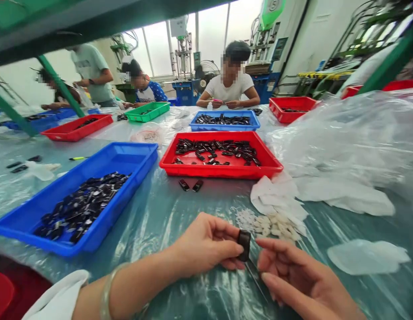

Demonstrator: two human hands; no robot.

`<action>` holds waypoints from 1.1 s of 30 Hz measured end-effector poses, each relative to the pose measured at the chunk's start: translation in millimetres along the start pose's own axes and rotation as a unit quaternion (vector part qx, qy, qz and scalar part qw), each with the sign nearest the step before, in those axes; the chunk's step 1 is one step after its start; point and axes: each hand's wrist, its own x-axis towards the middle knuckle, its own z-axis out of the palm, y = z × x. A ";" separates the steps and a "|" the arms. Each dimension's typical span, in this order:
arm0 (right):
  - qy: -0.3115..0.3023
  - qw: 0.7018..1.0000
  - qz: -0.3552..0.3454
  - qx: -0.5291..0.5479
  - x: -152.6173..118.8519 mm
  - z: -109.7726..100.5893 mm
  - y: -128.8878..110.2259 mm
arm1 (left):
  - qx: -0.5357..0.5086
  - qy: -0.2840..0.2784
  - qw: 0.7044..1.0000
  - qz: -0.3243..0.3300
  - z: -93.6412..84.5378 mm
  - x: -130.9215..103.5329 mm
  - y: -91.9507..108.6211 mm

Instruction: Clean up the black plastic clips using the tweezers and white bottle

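Note:
My left hand (211, 246) is closed, with thumb and fingers pinching a small black plastic casing (244, 245) above the table. A thin dark metal strip (256, 278) slants down from the casing's lower end toward my right fingertips; whether it is joined to the casing, I cannot tell. Close beside the casing is my right hand (299, 273), its index finger and thumb apart and the other fingers curled, with nothing plainly gripped. Just beyond lie a pile of pale cream pieces (276, 226) and small clear bits (245, 218).
A blue tray (126, 189) and a red tray (222, 172) hold many black parts; two loose black parts (190, 185) lie before the red one. At right are white cloth (274, 195), plastic sheeting (353, 142) and a translucent glove-like piece (366, 257). Co-workers sit opposite.

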 end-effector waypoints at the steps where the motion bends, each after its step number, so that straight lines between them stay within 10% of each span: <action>1: -0.005 1.000 -0.020 -0.006 -1.0 -1.0 -2.2 | -0.036 -0.012 0.999 -0.017 2.7 -0.1 -3.0; 33: -0.065 0.976 -0.174 -0.116 -4.6 -1.1 -4.1 | -0.076 -0.066 0.993 -0.060 7.2 6.0 -22.9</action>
